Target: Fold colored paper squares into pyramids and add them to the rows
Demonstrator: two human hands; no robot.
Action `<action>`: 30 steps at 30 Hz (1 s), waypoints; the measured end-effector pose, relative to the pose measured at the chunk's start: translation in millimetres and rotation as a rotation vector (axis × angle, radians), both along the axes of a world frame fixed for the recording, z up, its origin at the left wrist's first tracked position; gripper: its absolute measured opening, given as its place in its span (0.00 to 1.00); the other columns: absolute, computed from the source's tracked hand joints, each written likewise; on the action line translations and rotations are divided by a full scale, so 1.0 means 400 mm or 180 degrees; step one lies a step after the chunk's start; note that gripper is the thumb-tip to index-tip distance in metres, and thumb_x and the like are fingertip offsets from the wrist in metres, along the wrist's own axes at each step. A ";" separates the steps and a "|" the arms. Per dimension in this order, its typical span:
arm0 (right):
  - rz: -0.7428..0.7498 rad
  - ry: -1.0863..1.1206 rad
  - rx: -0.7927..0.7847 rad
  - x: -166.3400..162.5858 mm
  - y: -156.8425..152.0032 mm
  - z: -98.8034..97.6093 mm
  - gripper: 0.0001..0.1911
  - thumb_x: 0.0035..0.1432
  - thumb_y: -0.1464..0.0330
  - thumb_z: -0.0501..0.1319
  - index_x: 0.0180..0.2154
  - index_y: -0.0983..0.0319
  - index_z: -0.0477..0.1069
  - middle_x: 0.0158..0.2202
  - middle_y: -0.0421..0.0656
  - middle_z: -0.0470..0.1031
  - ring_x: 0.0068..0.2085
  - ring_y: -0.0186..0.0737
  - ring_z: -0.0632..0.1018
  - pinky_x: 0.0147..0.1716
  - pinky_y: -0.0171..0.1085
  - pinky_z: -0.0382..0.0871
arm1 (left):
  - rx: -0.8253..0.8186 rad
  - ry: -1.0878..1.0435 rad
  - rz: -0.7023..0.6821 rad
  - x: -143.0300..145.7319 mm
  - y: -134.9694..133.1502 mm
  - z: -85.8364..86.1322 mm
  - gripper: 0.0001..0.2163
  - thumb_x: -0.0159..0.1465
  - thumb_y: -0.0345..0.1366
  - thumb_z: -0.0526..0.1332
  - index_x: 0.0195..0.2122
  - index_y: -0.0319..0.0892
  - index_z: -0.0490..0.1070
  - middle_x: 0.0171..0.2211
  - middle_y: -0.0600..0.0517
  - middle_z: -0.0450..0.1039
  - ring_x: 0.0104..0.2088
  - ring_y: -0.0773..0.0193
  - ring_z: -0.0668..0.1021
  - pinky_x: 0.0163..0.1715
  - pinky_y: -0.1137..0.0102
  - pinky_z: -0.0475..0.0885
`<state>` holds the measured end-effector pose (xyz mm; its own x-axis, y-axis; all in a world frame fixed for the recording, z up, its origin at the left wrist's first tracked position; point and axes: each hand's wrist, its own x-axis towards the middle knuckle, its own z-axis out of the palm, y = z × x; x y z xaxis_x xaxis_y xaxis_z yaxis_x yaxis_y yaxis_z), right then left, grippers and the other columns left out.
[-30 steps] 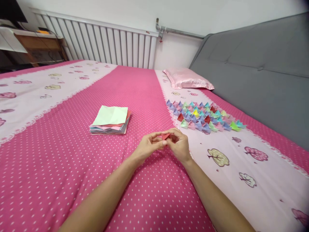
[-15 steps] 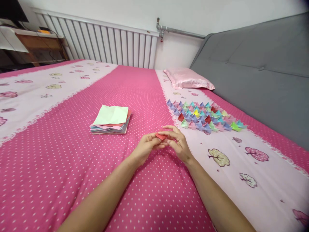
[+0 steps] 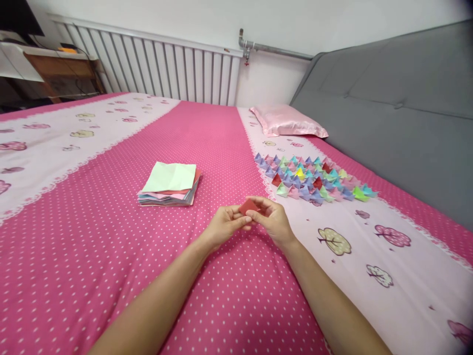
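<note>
A small folded piece of red paper (image 3: 249, 206) is held between my two hands, above the pink dotted bedspread. My left hand (image 3: 226, 224) grips its left side, with the thumb in front and the fingers curled behind. On the other side, my right hand (image 3: 272, 220) pinches it between thumb and fingers. To the left lies a stack of square coloured paper (image 3: 170, 178), a pale green sheet on top. Rows of small folded paper boats (image 3: 307, 180) in many colours stand to the right, beyond my right hand.
A pink satin pillow (image 3: 288, 121) lies behind the boats. A grey padded headboard (image 3: 391, 98) rises along the right side. At the far end are a white radiator (image 3: 158, 64) and a grey pipe (image 3: 281, 50). A desk (image 3: 62, 64) stands at the far left.
The red paper has turned and tilted up, showing more of its flat face. My right hand's raised fingers have lowered behind it, and its thumb has come onto the front.
</note>
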<state>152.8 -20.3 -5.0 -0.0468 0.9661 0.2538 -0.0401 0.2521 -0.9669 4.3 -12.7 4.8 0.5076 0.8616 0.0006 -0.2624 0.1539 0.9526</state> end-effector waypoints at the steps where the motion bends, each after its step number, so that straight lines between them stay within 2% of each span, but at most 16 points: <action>1: 0.0085 0.0057 -0.0085 0.000 -0.001 0.000 0.16 0.45 0.65 0.67 0.39 0.60 0.74 0.34 0.42 0.77 0.35 0.37 0.76 0.35 0.36 0.71 | 0.0006 0.0031 0.0008 -0.001 0.001 0.000 0.12 0.46 0.38 0.70 0.29 0.35 0.76 0.24 0.51 0.75 0.23 0.72 0.73 0.28 0.76 0.69; 5: 0.0238 0.0154 -0.0211 -0.001 -0.007 0.005 0.10 0.47 0.64 0.65 0.33 0.62 0.75 0.32 0.42 0.78 0.34 0.38 0.77 0.34 0.37 0.71 | -0.0048 0.0090 -0.0021 -0.003 0.002 -0.004 0.14 0.45 0.40 0.70 0.29 0.35 0.77 0.25 0.49 0.77 0.26 0.69 0.76 0.30 0.74 0.70; 12: -0.0058 -0.0268 0.0022 -0.001 -0.005 0.007 0.08 0.47 0.64 0.66 0.30 0.61 0.75 0.29 0.42 0.78 0.31 0.37 0.77 0.33 0.36 0.70 | -0.0109 0.0268 -0.0037 -0.002 0.009 -0.023 0.14 0.44 0.40 0.70 0.28 0.35 0.76 0.23 0.48 0.77 0.26 0.65 0.78 0.29 0.73 0.71; 19: -0.0242 0.0069 -0.0076 -0.003 -0.001 0.004 0.08 0.44 0.64 0.67 0.26 0.61 0.74 0.25 0.39 0.76 0.27 0.35 0.74 0.30 0.35 0.69 | 0.0238 0.0487 0.0386 0.001 0.004 -0.024 0.13 0.49 0.42 0.67 0.24 0.34 0.74 0.20 0.50 0.75 0.21 0.70 0.74 0.24 0.75 0.67; 24: -0.0190 0.0199 -0.0274 0.000 -0.001 0.010 0.09 0.46 0.62 0.66 0.28 0.62 0.75 0.26 0.40 0.76 0.27 0.33 0.73 0.30 0.34 0.66 | 0.0221 0.0535 0.0270 -0.002 -0.001 -0.013 0.14 0.49 0.43 0.67 0.20 0.36 0.69 0.19 0.49 0.74 0.20 0.69 0.74 0.23 0.75 0.67; 30: -0.0099 0.0596 -0.0454 -0.001 -0.004 0.015 0.12 0.46 0.64 0.66 0.19 0.63 0.68 0.17 0.33 0.65 0.20 0.26 0.62 0.22 0.29 0.56 | 0.0464 0.0580 0.0100 -0.003 -0.002 -0.010 0.13 0.52 0.41 0.65 0.21 0.36 0.68 0.19 0.50 0.73 0.20 0.69 0.74 0.23 0.74 0.67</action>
